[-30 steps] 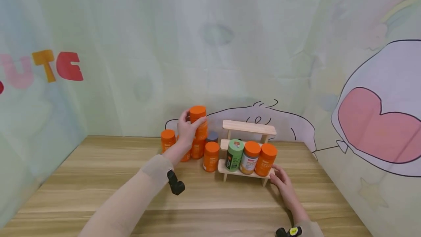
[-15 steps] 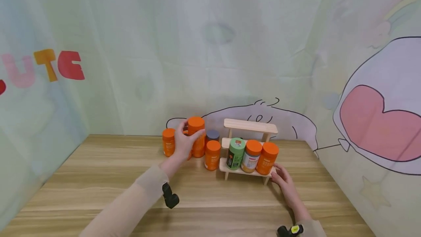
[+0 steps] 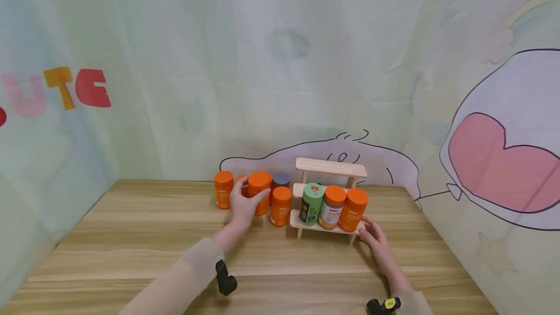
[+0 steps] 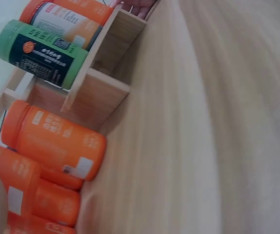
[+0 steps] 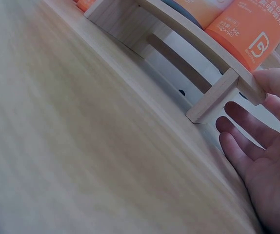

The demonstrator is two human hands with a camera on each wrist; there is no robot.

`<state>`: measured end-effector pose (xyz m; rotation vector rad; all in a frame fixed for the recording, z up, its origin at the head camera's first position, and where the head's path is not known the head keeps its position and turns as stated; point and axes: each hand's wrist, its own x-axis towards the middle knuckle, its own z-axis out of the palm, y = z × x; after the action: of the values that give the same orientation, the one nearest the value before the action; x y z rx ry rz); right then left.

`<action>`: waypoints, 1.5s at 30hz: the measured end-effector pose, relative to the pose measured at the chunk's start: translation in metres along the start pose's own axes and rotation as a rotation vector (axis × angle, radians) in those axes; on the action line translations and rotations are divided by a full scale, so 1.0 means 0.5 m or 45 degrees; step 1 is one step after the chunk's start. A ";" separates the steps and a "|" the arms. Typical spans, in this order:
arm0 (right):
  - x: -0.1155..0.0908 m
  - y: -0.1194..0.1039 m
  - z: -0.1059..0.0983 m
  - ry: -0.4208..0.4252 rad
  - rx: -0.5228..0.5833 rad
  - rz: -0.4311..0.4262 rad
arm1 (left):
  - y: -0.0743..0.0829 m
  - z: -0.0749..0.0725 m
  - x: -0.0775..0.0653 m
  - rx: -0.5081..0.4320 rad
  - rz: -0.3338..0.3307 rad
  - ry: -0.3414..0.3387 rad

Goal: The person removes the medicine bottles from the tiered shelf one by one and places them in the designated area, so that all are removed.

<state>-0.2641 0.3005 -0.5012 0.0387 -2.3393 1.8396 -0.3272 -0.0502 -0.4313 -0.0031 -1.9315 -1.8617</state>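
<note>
My left hand (image 3: 243, 203) grips an orange jar (image 3: 261, 199) from its left side, thumb toward the front. The jar is upright, low among the other jars at table height. In the left wrist view, that jar (image 4: 14, 178) is at the left edge beside part of the hand. My right hand (image 3: 379, 244) holds the right end of a stepped wooden rack (image 3: 331, 167) at its lowest step. In the right wrist view, thumb and forefinger meet the step's corner while the other fingers (image 5: 242, 139) are loosely bent. On that step stand a green jar (image 3: 312, 204), an orange-lidded grey-and-white jar (image 3: 332, 207) and an orange jar (image 3: 353, 210).
An orange jar (image 3: 281, 206) stands left of the rack, with a blue-grey lidded jar (image 3: 281, 179) behind it. Another orange jar (image 3: 223, 189) stands farther left. Behind the wooden table (image 3: 144, 237) hangs a printed curtain (image 3: 197, 86).
My left hand has lowered the orange jar from above the others and brought it slightly toward me. The right hand has stayed at the rack's end.
</note>
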 end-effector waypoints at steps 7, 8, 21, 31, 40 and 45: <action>0.002 0.005 0.001 0.004 0.010 0.003 | -0.025 0.007 -0.021 0.001 -0.022 0.038; 0.001 0.005 0.001 0.006 0.011 0.004 | -0.027 0.009 -0.023 0.001 -0.030 0.040; 0.002 0.000 0.001 0.008 -0.012 -0.009 | -0.046 0.018 -0.027 -0.015 -0.111 0.037; 0.001 0.002 0.002 0.022 0.014 -0.037 | -0.051 0.014 -0.037 0.066 -0.217 -0.024; -0.003 0.003 0.004 0.044 0.038 -0.055 | -0.058 0.013 -0.042 0.085 -0.176 -0.045; -0.002 0.001 0.004 0.028 0.033 -0.045 | -0.055 0.012 -0.044 0.060 -0.180 -0.052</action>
<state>-0.2633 0.2986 -0.5025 0.0624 -2.2855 1.8442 -0.3179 -0.0404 -0.4645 0.1139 -2.0508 -1.9180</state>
